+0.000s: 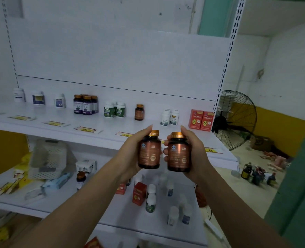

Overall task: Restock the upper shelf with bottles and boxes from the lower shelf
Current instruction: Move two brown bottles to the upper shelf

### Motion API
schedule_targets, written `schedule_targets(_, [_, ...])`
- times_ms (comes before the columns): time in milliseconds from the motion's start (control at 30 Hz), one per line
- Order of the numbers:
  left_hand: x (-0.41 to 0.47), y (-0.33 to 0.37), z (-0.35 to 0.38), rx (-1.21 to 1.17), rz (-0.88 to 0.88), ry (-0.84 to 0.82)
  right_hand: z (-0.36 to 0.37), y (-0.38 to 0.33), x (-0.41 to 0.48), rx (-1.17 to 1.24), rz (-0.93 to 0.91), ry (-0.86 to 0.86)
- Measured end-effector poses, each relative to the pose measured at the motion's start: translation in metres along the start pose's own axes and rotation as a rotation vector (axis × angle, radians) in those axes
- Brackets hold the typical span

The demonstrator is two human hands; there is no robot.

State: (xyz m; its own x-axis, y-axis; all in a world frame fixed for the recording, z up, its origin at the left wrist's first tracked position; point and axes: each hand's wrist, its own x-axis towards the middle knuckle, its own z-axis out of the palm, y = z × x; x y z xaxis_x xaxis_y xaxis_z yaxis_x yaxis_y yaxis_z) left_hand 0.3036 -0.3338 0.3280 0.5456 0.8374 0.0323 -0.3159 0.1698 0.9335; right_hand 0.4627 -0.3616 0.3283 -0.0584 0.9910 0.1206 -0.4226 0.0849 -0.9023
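Left bottle (149, 151) and right bottle (178, 154) held before the upper shelf (108, 126).
Each is clasped upright by curled fingers, one by the left grip (130, 155), the other by the right grip (195, 155), slightly apart.

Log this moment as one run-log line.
left hand: grips copper bottle | right hand: grips second copper bottle | both held before upper shelf | matching bottle shelved

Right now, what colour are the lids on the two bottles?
Shiny gold-orange lids on both dark brown bottles, best seen in the head view.
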Motion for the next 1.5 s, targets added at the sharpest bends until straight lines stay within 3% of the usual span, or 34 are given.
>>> schedule_targets(367, [-0.005,-0.002,-0.02,-0.027,-0.065,0.064,0.016,0.017,0.017,-0.006,0.04,-0.06])
schedule_targets(700, [-0.006,0.044,-0.068,0.067,0.066,0.189,0.054,0.017,0.075,-0.03,0.017,-0.15])
schedule_targets(867, [0.013,0.076,-0.093,0.135,0.115,0.044,0.075,0.011,0.108,-0.099,-0.054,-0.15])
schedule_targets(1167, [0.106,0.121,-0.148,0.283,0.108,-0.21,0.095,-0.007,0.185,-0.252,-0.213,0.047])
schedule_targets(1300, [0.15,0.134,-0.165,0.381,0.07,-0.243,0.09,-0.01,0.212,-0.32,-0.202,0.191])
schedule_targets(1500, [0.206,0.131,-0.177,0.443,0.081,-0.273,0.066,-0.012,0.246,-0.523,-0.202,0.275])
